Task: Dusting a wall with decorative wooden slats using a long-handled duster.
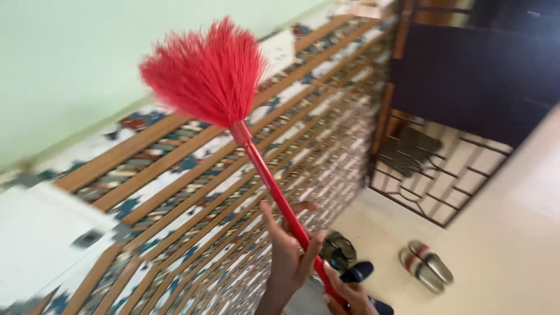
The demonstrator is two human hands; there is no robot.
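Red bristle duster with long red plastic handle [245, 134] runs from 6 o'clock up to 11 o'clock, head raised against the slatted wooden railing with patterned panels [192, 192]. Left hand [289, 254] grip wrapped round mid-handle; right hand [347, 294] grip closed on the handle's low end. Striped sandals [426, 265] on floor at 4 o'clock.

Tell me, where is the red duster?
The red duster is raised mid-frame before the patterned railing, its handle held by both hands, left of the sandals.

Single head view, tilted, close above the hands; facing a patterned wall [192, 175] and floor [501, 251].
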